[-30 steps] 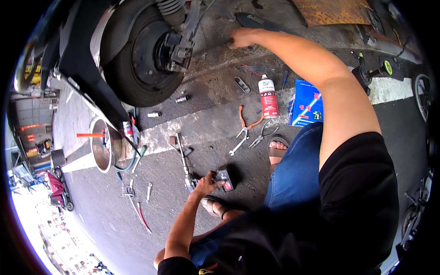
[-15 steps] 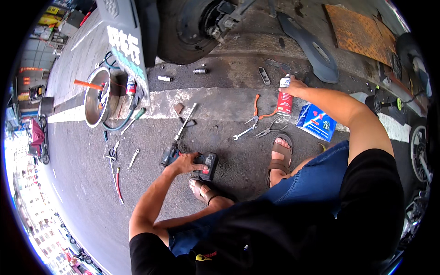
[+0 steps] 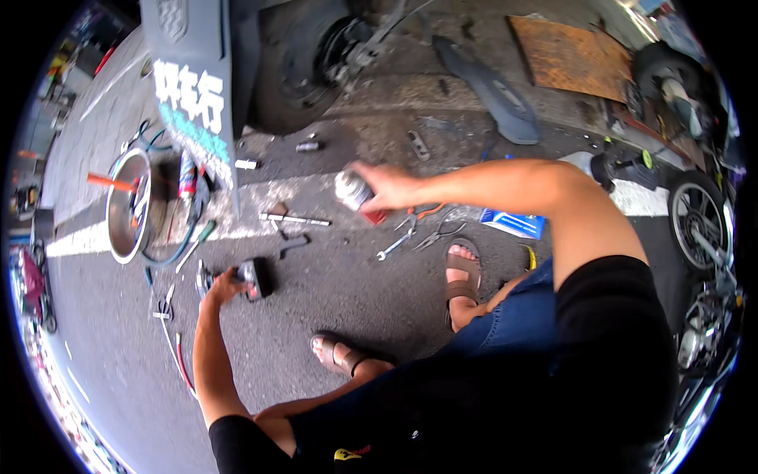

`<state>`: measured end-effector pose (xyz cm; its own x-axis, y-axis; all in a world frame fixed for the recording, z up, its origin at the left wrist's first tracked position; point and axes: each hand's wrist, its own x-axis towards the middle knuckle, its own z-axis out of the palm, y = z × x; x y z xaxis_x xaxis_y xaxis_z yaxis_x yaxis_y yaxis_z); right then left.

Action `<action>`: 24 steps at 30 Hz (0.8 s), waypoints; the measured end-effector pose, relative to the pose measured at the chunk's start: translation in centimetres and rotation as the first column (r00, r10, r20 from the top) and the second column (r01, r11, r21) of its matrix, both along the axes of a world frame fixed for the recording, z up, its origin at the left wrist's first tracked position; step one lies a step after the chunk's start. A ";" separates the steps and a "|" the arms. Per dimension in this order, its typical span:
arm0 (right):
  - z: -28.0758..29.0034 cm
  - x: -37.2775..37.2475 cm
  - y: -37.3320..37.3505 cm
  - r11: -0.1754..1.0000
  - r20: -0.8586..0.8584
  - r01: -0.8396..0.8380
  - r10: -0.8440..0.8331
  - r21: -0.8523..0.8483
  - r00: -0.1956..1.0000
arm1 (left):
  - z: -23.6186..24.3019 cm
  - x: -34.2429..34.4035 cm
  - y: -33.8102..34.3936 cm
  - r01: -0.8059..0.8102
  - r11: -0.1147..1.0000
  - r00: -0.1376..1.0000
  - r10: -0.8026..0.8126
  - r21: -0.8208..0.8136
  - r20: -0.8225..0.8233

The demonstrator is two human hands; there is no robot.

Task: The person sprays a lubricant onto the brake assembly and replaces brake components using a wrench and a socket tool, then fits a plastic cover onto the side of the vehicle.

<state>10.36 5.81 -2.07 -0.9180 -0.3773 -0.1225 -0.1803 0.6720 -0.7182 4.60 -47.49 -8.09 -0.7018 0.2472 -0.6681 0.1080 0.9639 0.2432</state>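
Observation:
My left hand [image 3: 223,287] is closed round the grip of a cordless impact driver [image 3: 257,278], whose black battery faces right, low over the asphalt. In my right hand [image 3: 388,188] is a red and white spray can [image 3: 354,190], tilted with its top toward the left. A long socket extension bar [image 3: 296,220] lies on the ground between the hands, apart from the driver. Beside it rest a small brown block [image 3: 277,209] and a black bent piece [image 3: 294,246]. Under my right forearm lie orange-handled pliers [image 3: 425,213], a wrench [image 3: 396,245] and dark pliers [image 3: 439,235].
A scooter's wheel [image 3: 292,71] and grey panel [image 3: 189,39] stand ahead. At left are a metal bowl [image 3: 118,213], a green-handled screwdriver [image 3: 197,243] and scissors [image 3: 163,306]. A blue box [image 3: 513,224] sits at right; a rusty plate [image 3: 570,57] lies beyond.
My right hand has lifted the spray can off the ground beside the blue box and carried it left, tilting it. My left hand has moved the driver left, away from the extension bar.

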 end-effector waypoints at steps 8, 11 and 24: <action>-3.6 1.0 2.1 0.899 -0.081 -0.397 0.417 0.184 0.905 | 6.2 -1.5 13.2 0.041 0.973 0.974 0.011 0.225 -0.225; -1.8 -1.4 10.1 0.832 0.117 -0.403 0.389 0.381 0.914 | 8.1 -0.2 16.1 0.147 0.913 0.969 -0.055 0.382 -0.242; -6.9 2.9 34.0 0.419 -0.319 0.620 -0.591 0.663 0.741 | 14.4 2.1 27.1 0.211 0.922 0.966 -0.147 0.324 -0.210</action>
